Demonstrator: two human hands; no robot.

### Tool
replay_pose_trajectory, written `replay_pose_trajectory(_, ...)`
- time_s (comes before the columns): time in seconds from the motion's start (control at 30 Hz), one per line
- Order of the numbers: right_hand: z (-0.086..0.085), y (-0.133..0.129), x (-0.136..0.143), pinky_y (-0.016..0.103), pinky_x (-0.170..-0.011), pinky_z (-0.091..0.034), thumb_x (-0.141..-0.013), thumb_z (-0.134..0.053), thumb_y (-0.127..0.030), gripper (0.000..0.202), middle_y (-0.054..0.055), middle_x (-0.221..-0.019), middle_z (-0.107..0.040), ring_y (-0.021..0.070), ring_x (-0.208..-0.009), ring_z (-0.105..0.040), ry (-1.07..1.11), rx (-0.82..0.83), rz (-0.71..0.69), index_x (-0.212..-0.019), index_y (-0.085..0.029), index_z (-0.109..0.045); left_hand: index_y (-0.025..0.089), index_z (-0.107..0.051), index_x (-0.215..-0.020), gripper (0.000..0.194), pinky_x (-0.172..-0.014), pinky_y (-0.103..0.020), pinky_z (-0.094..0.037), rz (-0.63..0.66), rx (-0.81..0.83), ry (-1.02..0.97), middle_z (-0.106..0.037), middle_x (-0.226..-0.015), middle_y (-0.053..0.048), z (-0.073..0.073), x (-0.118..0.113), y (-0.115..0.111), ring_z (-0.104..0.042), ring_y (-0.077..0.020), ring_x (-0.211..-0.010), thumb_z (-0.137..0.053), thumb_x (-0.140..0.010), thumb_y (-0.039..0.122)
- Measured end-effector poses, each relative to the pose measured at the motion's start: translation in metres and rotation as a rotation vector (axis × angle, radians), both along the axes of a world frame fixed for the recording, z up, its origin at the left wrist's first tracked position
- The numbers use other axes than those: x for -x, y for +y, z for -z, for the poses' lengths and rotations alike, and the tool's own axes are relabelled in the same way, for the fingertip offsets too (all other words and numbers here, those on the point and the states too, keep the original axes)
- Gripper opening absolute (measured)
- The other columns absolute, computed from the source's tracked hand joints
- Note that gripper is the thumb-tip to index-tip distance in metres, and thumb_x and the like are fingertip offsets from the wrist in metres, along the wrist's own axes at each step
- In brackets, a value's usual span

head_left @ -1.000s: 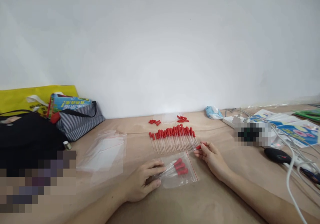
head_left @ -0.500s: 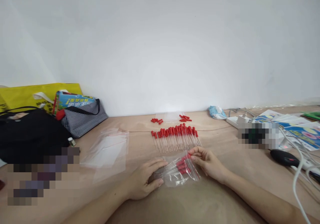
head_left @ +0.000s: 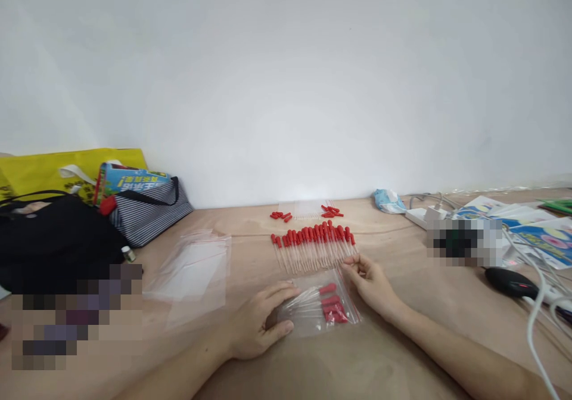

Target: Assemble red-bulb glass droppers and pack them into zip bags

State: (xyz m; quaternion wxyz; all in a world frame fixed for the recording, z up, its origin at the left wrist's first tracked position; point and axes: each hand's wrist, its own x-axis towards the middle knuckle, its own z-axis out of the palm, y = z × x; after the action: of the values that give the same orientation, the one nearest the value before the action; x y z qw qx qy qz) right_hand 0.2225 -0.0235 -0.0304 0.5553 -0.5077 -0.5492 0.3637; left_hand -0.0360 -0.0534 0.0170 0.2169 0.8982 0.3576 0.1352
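A clear zip bag (head_left: 308,316) lies flat in front of me, with several red-capped droppers (head_left: 333,301) inside, caps toward its right end. My left hand (head_left: 263,322) rests on the bag's left end, thumb and fingers spread apart. At the bag's upper right corner is my right hand (head_left: 369,278), its thumb and forefinger close together near the tips of the dropper row; whatever they hold, if anything, is too small to make out. Just beyond the bag, several droppers with red bulbs (head_left: 317,233) lie side by side.
Flat clear bags (head_left: 196,269) lie left of centre. Loose red bulbs (head_left: 331,211) and glass tubes are near the wall. A striped bag (head_left: 152,209) and black bag (head_left: 58,239) stand left; a blue mask (head_left: 388,201), papers (head_left: 545,239) and white cables (head_left: 531,328) lie right.
My right hand has moved slightly up, off the red caps. The droppers in the bag lie lower and further right, one cap apart from the rest. My left hand has barely moved.
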Motion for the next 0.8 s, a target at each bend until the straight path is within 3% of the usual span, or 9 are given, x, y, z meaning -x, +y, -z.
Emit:
replay_pose_trajectory(0.07,-0.002,0.015,-0.013,0.021,-0.044,-0.032,-0.066,-0.057,-0.036,0.019,-0.006,-0.049,-0.046,0.0092,-0.044,-0.042,-0.076,-0.060,0.107,-0.071,-0.018,-0.054,0.024,-0.042,-0.123,0.042,-0.099,-0.037,-0.031,0.022,-0.016,-0.022,-0.042,-0.130,-0.005,0.000,-0.001,0.000,-0.036,-0.0219,-0.119,-0.048,-0.081,0.029)
replay_pose_trajectory(0.2,-0.010,0.060,-0.040,0.023,-0.049,-0.035,-0.065,-0.055,-0.038,0.022,0.000,-0.060,-0.055,0.0139,-0.053,-0.050,-0.311,-0.011,0.366,-0.073,-0.018,-0.061,0.023,-0.044,-0.121,0.040,-0.099,-0.037,-0.031,0.047,-0.006,-0.031,-0.044,-0.128,-0.006,-0.002,-0.001,0.000,-0.036,-0.0211,-0.119,-0.047,-0.082,0.031)
replay_pose_trajectory(0.3,-0.016,0.091,-0.050,0.026,-0.059,-0.038,-0.063,-0.057,-0.035,0.019,0.005,-0.069,-0.062,0.0187,-0.067,-0.056,-0.371,0.049,0.373,-0.069,-0.019,-0.065,0.025,-0.043,-0.123,0.041,-0.098,-0.038,-0.032,0.034,0.018,-0.006,-0.043,-0.129,-0.005,-0.001,0.001,0.000,-0.037,-0.0216,-0.119,-0.046,-0.083,0.033)
replay_pose_trajectory(0.4,-0.014,0.110,-0.050,0.026,-0.061,-0.038,-0.061,-0.058,-0.031,0.014,0.005,-0.060,-0.063,0.0195,-0.067,-0.058,-0.353,0.081,0.319,-0.056,-0.020,-0.064,0.026,-0.042,-0.123,0.042,-0.099,-0.039,-0.031,0.020,0.031,-0.001,-0.042,-0.130,-0.004,0.002,0.003,0.001,-0.037,-0.0222,-0.119,-0.046,-0.082,0.034)
replay_pose_trajectory(0.6,-0.009,0.120,-0.044,0.024,-0.046,-0.033,-0.057,-0.062,-0.033,0.019,-0.001,-0.039,-0.052,0.0129,-0.042,-0.048,-0.199,0.156,0.278,-0.046,-0.019,-0.056,0.026,-0.043,-0.122,0.042,-0.098,-0.039,-0.032,0.025,0.014,-0.009,-0.044,-0.129,-0.005,0.002,0.002,0.002,-0.038,-0.0228,-0.118,-0.048,-0.081,0.034)
replay_pose_trajectory(0.8,-0.028,0.098,-0.053,0.019,-0.032,-0.021,-0.062,-0.052,-0.056,0.038,-0.006,-0.043,-0.044,0.0044,-0.030,-0.028,0.117,0.070,0.228,-0.056,-0.020,-0.042,0.025,-0.044,-0.121,0.040,-0.098,-0.038,-0.032,0.027,0.014,-0.003,-0.045,-0.128,-0.005,-0.001,0.001,0.000,-0.038,-0.0218,-0.118,-0.048,-0.081,0.032)
